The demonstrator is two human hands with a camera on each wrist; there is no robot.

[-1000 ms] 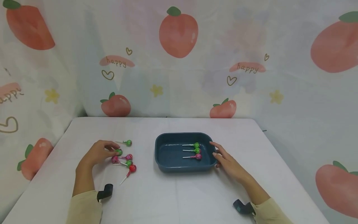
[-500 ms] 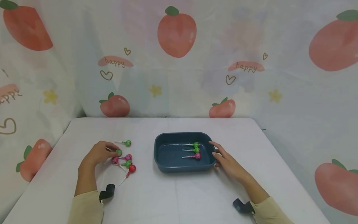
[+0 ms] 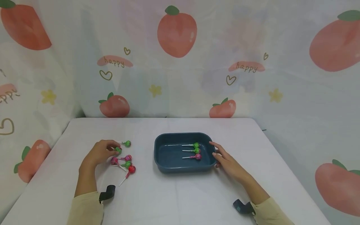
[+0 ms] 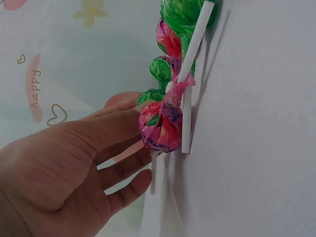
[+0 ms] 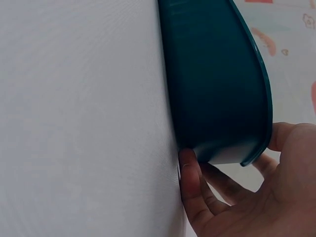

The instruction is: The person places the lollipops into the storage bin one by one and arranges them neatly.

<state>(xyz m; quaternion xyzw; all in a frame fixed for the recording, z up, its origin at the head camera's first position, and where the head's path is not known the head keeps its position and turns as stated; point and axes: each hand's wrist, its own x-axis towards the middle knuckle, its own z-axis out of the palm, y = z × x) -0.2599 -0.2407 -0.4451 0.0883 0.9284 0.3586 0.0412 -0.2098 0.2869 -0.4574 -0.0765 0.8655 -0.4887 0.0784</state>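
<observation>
At the left of the table my left hand (image 3: 99,152) pinches a green-wrapped lollipop (image 3: 118,150) between thumb and fingers. In the left wrist view a pink lollipop (image 4: 160,126) partly covers those fingertips. Beside the hand, in the head view, lie two pink lollipops (image 3: 114,161), a green one (image 3: 127,164) and a red one (image 3: 131,169). Another green lollipop (image 3: 127,143) lies farther back. My right hand (image 3: 229,162) holds the right end of a dark blue tray (image 3: 168,157), thumb at the rim and other fingers against its wall in the right wrist view (image 5: 212,98).
Inside the tray two green lollipops (image 3: 196,145) and a pink one (image 3: 198,157) lie in a row, sticks pointing left. A white cloth covers the table (image 3: 174,197). A fruit-printed curtain (image 3: 197,81) hangs behind and at the sides.
My left hand has shifted the pinched green lollipop slightly away from the pink ones, toward the back of the table. The right hand and tray have kept their places.
</observation>
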